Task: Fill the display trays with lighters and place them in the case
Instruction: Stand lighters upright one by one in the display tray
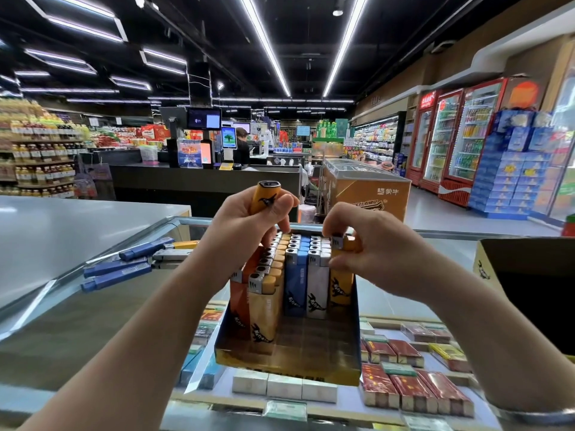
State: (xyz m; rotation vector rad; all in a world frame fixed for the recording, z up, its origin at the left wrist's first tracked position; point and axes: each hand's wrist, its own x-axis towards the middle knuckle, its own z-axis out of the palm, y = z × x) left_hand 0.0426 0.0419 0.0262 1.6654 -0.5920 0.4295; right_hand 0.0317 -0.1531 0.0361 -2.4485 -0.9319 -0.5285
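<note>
Two hands | left hand (249, 219) grips orange lighter (263, 197) | right hand (367, 244) pinches tray lighter (340, 275)

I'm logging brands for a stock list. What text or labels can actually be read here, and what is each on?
"蒙牛": side of the orange chest freezer.
Script logo over a dark creature on the lighters in the display tray: too blurred to spell.
Red drinks cooler base script, cigarette packs, shelf tags: unreadable.

Tray (354, 309): orange, blue, white lighters (306, 284) with black prints; left hand (249, 219) lighter (264, 197) orange; left of hands, loose lighters (124, 269) blue.
</note>
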